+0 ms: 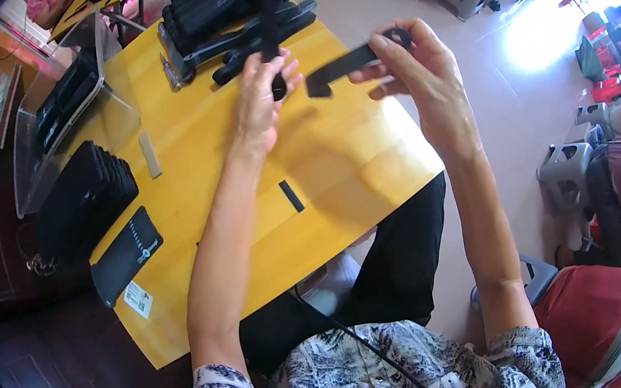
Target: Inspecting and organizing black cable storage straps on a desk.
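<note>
Above the far half of the yellow table (251, 228), both my hands are raised with black straps in them. My left hand (258, 92) is closed on a black strap (270, 26) that stands up past the fingers, with a dark rounded end below them. Between thumb and fingers, my right hand (425, 70) pinches another length of black strap (343, 67), which reaches left toward my left hand. A gap shows between the two lengths; whether they join is not visible. Behind my left hand lie more rolled black straps (298, 13).
A banded stack of black pouches (223, 1) sits at the far edge. Leftward are another pouch stack (86, 189), a single black pouch (125, 256), a white tag (138, 300) and a clear plastic bin (115, 87). A short black strip (291, 196) lies mid-table. People sit at right.
</note>
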Available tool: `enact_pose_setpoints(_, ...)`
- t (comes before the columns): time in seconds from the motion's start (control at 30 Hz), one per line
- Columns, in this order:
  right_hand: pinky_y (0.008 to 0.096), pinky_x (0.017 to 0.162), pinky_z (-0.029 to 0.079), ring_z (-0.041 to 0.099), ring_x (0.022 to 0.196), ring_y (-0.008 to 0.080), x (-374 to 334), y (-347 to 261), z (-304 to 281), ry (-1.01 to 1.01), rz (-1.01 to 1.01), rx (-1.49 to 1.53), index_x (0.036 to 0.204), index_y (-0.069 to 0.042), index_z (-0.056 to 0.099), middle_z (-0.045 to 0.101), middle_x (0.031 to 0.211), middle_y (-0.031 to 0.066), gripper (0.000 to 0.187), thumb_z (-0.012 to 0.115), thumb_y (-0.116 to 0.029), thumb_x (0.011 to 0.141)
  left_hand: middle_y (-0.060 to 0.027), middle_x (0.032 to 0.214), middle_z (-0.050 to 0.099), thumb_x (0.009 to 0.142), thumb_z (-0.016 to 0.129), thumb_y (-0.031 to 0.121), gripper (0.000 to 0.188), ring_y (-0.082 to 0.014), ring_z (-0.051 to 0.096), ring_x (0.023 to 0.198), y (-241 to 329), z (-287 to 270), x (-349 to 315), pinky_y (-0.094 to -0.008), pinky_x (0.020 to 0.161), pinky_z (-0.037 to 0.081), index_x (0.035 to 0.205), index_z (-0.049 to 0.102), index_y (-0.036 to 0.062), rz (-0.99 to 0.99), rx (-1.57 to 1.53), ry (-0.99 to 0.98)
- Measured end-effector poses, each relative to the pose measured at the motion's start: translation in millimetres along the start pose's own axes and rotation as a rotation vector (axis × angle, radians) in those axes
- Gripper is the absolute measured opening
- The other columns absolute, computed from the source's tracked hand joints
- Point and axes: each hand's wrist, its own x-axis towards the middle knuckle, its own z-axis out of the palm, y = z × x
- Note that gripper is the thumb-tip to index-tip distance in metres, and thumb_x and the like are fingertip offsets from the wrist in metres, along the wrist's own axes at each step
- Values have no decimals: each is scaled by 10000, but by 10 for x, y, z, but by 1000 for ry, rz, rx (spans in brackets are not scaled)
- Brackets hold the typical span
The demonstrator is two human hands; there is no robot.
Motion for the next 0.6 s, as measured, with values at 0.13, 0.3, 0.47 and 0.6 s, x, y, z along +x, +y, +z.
enact_pose_setpoints(0.13,238,648,559,697,839,190,130,24,179,-166,-30,274,1055,-21,525,637,941,80,232,599,-203,931,-141,1154,613,933,536,217,251,-204,569,1120,375,-129,-480,-344,958,447,1115,534,43,250,175,111)
enact_pose_setpoints(0.3,220,661,558,695,805,184,311,659,131,-93,151,318,1054,-4,529,647,903,88,218,600,-162,921,-170,1178,596,948,483,171,246,-228,562,1144,606,-371,-938,-349,987,432,1138,514,19,317,298,193)
enact_pose_setpoints(0.47,246,655,530,671,746,154,230,919,-105,65,201,-298,973,2,579,665,790,93,196,637,-148,861,-194,1214,573,956,453,130,234,-254,559,1157,508,-280,-1147,-367,981,448,1152,501,11,172,212,124)
enact_pose_setpoints(0.6,328,687,516,658,711,215,212,999,-152,162,-18,-629,977,-27,600,669,748,112,238,673,-167,800,-195,1238,560,951,479,163,252,-257,551,1167,260,-70,-1081,-366,977,451,1151,506,12,63,147,28)
